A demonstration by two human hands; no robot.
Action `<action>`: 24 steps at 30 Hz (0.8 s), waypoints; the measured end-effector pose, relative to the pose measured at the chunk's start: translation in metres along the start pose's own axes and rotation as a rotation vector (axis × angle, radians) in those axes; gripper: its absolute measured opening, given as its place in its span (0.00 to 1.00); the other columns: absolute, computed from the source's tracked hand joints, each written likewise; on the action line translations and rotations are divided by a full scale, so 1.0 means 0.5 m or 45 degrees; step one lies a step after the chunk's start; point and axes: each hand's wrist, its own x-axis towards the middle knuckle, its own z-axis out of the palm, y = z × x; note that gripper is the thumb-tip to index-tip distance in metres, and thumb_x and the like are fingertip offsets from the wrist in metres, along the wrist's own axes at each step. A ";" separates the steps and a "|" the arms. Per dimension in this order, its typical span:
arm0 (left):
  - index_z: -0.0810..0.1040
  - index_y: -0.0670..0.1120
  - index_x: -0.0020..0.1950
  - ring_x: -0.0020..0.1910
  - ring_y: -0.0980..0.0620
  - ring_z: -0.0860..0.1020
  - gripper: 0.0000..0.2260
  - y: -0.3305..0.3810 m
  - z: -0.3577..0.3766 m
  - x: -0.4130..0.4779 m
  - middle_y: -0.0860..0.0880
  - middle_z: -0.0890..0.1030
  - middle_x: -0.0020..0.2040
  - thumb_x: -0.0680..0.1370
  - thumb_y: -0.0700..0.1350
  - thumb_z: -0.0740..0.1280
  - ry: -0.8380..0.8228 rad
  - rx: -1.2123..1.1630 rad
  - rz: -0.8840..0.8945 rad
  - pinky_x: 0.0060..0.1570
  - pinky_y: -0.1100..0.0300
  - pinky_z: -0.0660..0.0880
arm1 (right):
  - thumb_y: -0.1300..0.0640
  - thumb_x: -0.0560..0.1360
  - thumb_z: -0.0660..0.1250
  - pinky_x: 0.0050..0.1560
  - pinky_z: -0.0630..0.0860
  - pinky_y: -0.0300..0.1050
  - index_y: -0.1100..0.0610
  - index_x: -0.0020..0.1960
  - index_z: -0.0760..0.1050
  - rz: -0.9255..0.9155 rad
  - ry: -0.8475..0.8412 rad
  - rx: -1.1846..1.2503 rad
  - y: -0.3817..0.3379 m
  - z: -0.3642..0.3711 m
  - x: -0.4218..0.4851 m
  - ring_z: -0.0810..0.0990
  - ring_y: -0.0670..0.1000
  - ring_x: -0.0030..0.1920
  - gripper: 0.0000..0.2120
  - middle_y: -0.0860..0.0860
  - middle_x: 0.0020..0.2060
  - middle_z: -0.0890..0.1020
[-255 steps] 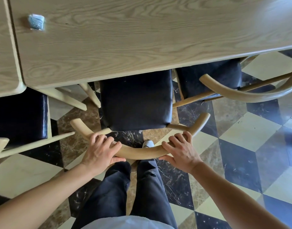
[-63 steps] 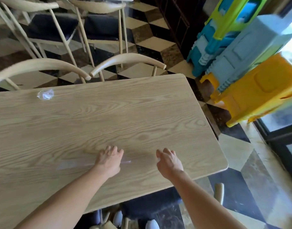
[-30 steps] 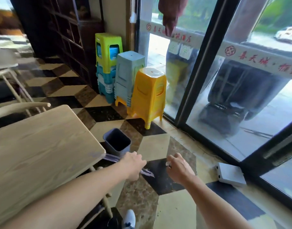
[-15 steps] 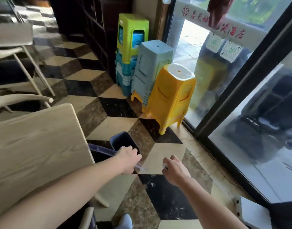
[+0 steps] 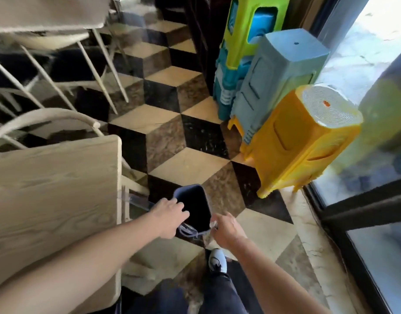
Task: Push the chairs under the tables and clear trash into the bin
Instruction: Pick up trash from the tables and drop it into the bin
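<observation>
A small dark grey bin (image 5: 191, 191) stands on the tiled floor just past the corner of the wooden table (image 5: 52, 189). My left hand (image 5: 170, 215) is closed on a long clear plastic wrapper (image 5: 138, 201) that sticks out to the left of the hand and runs on across the bin's near edge. My right hand (image 5: 225, 227) pinches the wrapper's other end at the bin's near right corner. Both hands hover over the bin's near rim. A curved wooden chair back (image 5: 47, 116) shows behind the table.
Stacked plastic stools stand to the right: yellow (image 5: 301, 143), grey-blue (image 5: 278, 71), green over blue (image 5: 244, 30). A glass door with a dark frame (image 5: 362, 207) runs along the right. More chairs and a table (image 5: 58, 53) are at upper left. My shoe (image 5: 217, 260) is below the bin.
I turned from the table, carrying the clear wrapper in my left hand. Over the last second both hands came down to the bin, and my right hand now holds the wrapper's end.
</observation>
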 end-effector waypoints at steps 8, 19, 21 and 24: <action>0.70 0.46 0.68 0.60 0.41 0.72 0.18 -0.034 0.012 0.170 0.42 0.74 0.61 0.78 0.43 0.65 -0.147 -0.036 0.033 0.55 0.47 0.73 | 0.60 0.78 0.61 0.58 0.77 0.52 0.48 0.61 0.78 0.018 -0.129 0.026 0.036 -0.039 0.183 0.77 0.60 0.58 0.15 0.54 0.58 0.74; 0.73 0.47 0.59 0.54 0.41 0.72 0.13 -0.069 0.190 0.385 0.43 0.75 0.52 0.77 0.41 0.70 -0.015 0.172 0.732 0.50 0.47 0.68 | 0.59 0.81 0.59 0.53 0.78 0.53 0.50 0.64 0.75 0.188 -0.252 0.073 0.076 0.120 0.378 0.78 0.59 0.55 0.14 0.54 0.58 0.73; 0.71 0.48 0.54 0.50 0.42 0.71 0.11 -0.072 0.235 0.417 0.45 0.75 0.48 0.77 0.41 0.71 0.030 0.170 0.801 0.48 0.47 0.67 | 0.58 0.80 0.59 0.51 0.79 0.55 0.48 0.63 0.75 0.237 -0.251 0.100 0.085 0.152 0.408 0.78 0.59 0.53 0.14 0.52 0.57 0.73; 0.68 0.49 0.52 0.51 0.42 0.71 0.14 -0.078 0.298 0.463 0.46 0.75 0.48 0.75 0.42 0.72 0.073 0.222 0.850 0.54 0.45 0.69 | 0.58 0.80 0.59 0.50 0.79 0.56 0.47 0.63 0.73 0.285 -0.244 0.036 0.099 0.195 0.454 0.76 0.58 0.55 0.13 0.52 0.57 0.72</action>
